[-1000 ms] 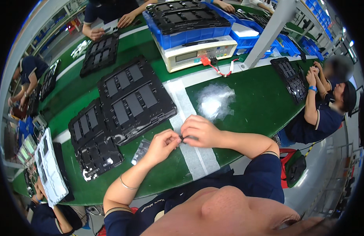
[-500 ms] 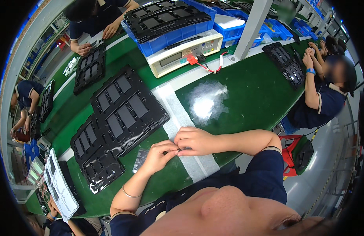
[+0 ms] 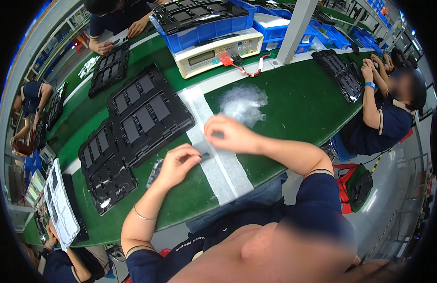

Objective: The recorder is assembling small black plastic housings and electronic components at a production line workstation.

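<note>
My left hand (image 3: 180, 164) is closed, with a small dark flat piece (image 3: 205, 156) between thumb and fingertips, above the pale strip (image 3: 217, 172) on the table. Farther forward and to the right, my right hand (image 3: 231, 134) has thumb and fingers curled together. Whether anything sits in that pinch I cannot make out. Just beyond it lies a loose heap of clear film pieces (image 3: 242, 104). Left of my hands is a black moulded plastic frame (image 3: 180, 118) with grey rectangular inserts. Beside my left wrist rests a crumpled clear plastic piece (image 3: 155, 172).
A cream-coloured test meter (image 3: 218, 53) with red and black leads stands at the back, under a blue bin (image 3: 183, 42). A grey post (image 3: 298, 33) rises beside it. Co-workers sit around the green table (image 3: 294, 108); one at left holds a white panel (image 3: 63, 207).
My hands were together and have parted. The right moved forward towards the clear film; the left shifted slightly away, the dark piece now showing at its fingertips. The whole view has shifted a little.
</note>
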Tool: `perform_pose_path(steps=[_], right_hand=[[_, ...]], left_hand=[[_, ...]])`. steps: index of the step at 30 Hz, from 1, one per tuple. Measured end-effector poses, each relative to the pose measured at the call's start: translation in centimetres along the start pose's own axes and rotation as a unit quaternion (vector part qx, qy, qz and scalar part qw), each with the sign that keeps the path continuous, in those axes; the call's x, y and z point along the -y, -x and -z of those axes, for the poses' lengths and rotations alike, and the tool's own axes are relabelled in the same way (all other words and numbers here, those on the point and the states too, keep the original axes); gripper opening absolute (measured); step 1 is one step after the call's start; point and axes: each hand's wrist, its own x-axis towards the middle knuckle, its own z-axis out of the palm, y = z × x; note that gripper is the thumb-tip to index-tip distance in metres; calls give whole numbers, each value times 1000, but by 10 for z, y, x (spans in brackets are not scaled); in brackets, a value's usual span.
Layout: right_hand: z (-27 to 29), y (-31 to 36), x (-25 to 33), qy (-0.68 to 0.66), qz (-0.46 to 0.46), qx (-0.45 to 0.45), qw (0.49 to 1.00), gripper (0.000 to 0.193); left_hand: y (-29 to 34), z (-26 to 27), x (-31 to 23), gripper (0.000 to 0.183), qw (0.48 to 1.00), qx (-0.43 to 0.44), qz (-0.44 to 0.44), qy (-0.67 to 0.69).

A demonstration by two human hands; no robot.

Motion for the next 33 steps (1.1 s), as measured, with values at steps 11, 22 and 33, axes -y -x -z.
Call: perform_pose_path(steps=[11, 22, 33], right_hand=[[84, -13, -42, 199, -147, 87, 965, 14], [61, -11, -65, 378, -55, -106, 918, 31], [55, -17, -50, 297, -18, -90, 951, 27]], left_hand=[[9, -23, -25, 6, 991, 42, 125, -28], [0, -21, 2, 8, 941, -71, -50, -328], [1, -30, 3, 20, 920, -110, -24, -375]])
